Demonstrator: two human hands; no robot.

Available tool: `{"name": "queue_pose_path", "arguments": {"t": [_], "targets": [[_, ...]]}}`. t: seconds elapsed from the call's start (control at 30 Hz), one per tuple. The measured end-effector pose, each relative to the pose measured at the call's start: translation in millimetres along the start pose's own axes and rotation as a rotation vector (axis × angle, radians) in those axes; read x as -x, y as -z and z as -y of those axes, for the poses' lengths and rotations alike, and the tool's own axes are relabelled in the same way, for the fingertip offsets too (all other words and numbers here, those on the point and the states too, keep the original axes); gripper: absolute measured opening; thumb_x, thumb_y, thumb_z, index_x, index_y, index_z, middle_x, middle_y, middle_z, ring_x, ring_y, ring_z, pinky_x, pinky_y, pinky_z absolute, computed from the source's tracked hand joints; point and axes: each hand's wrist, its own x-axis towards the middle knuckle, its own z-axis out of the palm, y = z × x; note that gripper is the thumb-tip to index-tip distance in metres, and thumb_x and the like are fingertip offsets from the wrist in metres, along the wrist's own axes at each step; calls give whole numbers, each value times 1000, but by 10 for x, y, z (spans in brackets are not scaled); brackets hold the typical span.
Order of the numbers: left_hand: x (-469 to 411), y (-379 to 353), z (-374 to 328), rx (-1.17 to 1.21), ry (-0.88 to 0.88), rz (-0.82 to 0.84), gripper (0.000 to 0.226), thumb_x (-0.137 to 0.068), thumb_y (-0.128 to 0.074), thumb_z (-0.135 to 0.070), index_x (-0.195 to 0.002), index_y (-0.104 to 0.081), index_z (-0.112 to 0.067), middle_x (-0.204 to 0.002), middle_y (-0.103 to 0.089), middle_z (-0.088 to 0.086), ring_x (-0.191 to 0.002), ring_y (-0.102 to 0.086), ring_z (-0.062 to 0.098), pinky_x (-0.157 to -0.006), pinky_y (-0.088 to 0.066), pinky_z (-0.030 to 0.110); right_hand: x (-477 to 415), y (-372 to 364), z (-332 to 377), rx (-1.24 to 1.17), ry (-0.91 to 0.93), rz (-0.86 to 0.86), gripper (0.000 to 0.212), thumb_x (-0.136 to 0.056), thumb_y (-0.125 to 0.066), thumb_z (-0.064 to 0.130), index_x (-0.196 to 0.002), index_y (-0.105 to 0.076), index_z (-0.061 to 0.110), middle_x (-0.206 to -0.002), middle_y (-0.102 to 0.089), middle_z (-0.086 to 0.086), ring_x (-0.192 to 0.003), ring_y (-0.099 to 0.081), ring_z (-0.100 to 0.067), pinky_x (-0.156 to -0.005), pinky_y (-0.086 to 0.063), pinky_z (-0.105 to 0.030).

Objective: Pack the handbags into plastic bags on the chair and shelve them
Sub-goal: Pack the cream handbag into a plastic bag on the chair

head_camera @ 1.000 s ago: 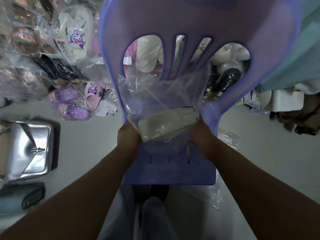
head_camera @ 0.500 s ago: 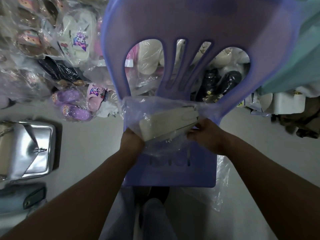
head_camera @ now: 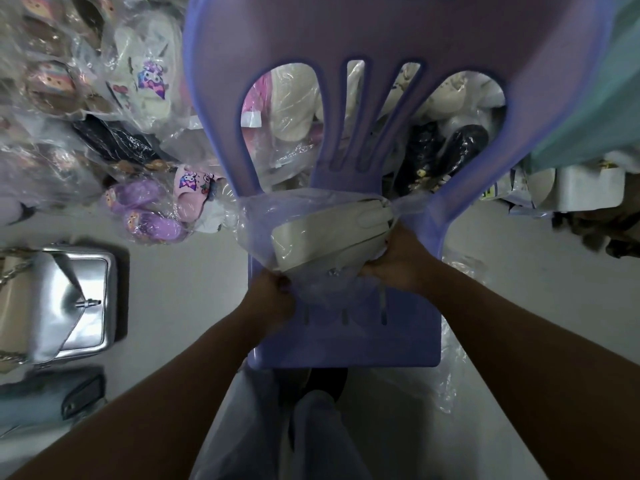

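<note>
A cream handbag lies inside a clear plastic bag on the seat of a purple plastic chair. My left hand grips the bag's near left corner. My right hand holds the bagged handbag at its near right side. The plastic is folded down flat over the handbag. A silver handbag with a chain strap lies on the floor at the left.
A dark grey-blue bag lies below the silver one. Bagged slippers and shoes are piled behind and left of the chair. Loose clear plastic hangs at the chair's right side. White boxes stand at the right.
The upright open top of the plastic bag has been folded down over the handbag. My right hand moved up along the handbag's right side; my left hand shifted slightly toward me.
</note>
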Motion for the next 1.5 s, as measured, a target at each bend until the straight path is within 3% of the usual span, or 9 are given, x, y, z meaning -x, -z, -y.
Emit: {"name": "queue_pose_path", "arguments": {"t": [0.2,0.37,0.5,0.77,0.9,0.97,1.1,1.23,1.5], "targets": [[-163,-42,111,59,-137,-79,97,-42,-74,-88,-114,-66,-24,-113,-69,0,-109,-66,22,-90,-56,46,57,30,0,-267,76,37,52,-75,-84,-2,-121,-61,6,-126,-67,-12,-110,-66,-7,-92,-55,-26],[201,72,-326,391,-54,-33,79,-60,-74,-79,-121,-63,-30,-110,-73,-9,-101,-70,9,-92,-57,35,223,57,310,-528,-106,38,41,-88,-73,45,-116,-71,15,-107,-77,-2,-102,-73,-18,-96,-57,-42],[371,103,-473,523,98,-38,101,-45,-62,-97,-123,-58,-33,-116,-70,-6,-107,-66,21,-99,-52,45,351,123,569,-652,-197,54,30,-96,-65,41,-115,-69,19,-104,-78,0,-96,-74,-17,-89,-60,-38],[533,376,-883,467,129,-128,90,-57,-44,-80,-124,-64,-24,-124,-66,11,-109,-64,33,-100,-50,50,443,352,849,-896,-443,48,20,-106,-47,26,-105,-63,15,-77,-70,-7,-63,-68,-21,-50,-53,-25],[639,545,-1193,442,53,-256,60,-75,-49,-68,-109,-62,-20,-106,-69,8,-100,-66,32,-96,-52,44,490,516,996,-935,-409,171,22,-102,-53,17,-110,-66,2,-89,-62,-11,-73,-60,-22,-61,-51,-28],[570,610,-1244,507,25,-317,45,-81,-65,-50,-112,-59,-17,-104,-68,9,-93,-68,31,-78,-55,36,501,633,1067,-1004,-428,166,35,-100,-58,23,-128,-63,2,-104,-66,-11,-85,-64,-22,-71,-52,-27],[509,723,-1343,697,-47,-370,33,-87,-70,-14,-118,-59,-13,-100,-62,9,-60,-59,14,-40,-42,17,534,906,1112,-1116,-449,117,19,-102,-56,25,-100,-71,14,-83,-71,-1,-68,-67,-18,-59,-55,-25],[535,792,-1356,949,-71,-321,17,-88,-56,-3,-93,-62,-19,-96,-65,7,-77,-65,24,-52,-52,25,631,984,1145,-878,-542,124,30,-95,-59,31,-69,-69,20,-62,-61,6,-60,-57,-12,-64,-46,-26],[650,898,-1303,868,-211,-280,56,-65,-46,-11,-116,-66,-6,-104,-70,11,-87,-64,28,-74,-58,37,543,934,1248,-970,-191,-506,15,-91,-72,15,-104,-67,10,-74,-59,-12,-50,-52,-18,-43,-43,-21]]}}
